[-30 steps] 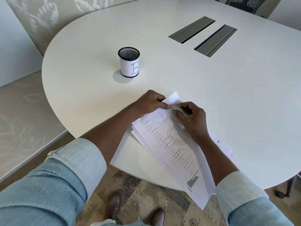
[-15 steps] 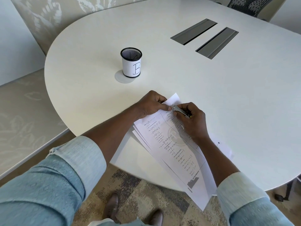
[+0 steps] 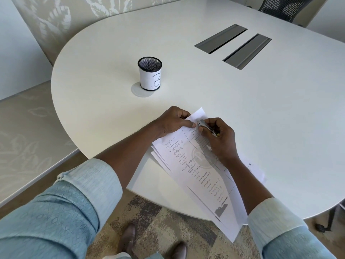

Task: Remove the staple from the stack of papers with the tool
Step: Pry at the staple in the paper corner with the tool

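Note:
A stack of printed papers [image 3: 197, 171] lies slantwise on the white table [image 3: 242, 109], its lower end hanging over the near edge. My left hand [image 3: 173, 121] pinches the stack's top corner, thumb pressed on the sheet. My right hand [image 3: 220, 139] grips a small metal staple remover [image 3: 205, 126], whose tip touches the paper just right of my left thumb. The staple itself is too small to make out.
A black mesh pen cup [image 3: 150, 75] with a white label marked "B" stands behind my left hand. Two grey cable slots [image 3: 233, 45] sit in the table farther back. A mesh office chair [image 3: 285, 6] stands at the far right corner.
Both hands stay at the paper's top corner. The tool tip has shifted slightly closer to my left thumb; nothing was let go.

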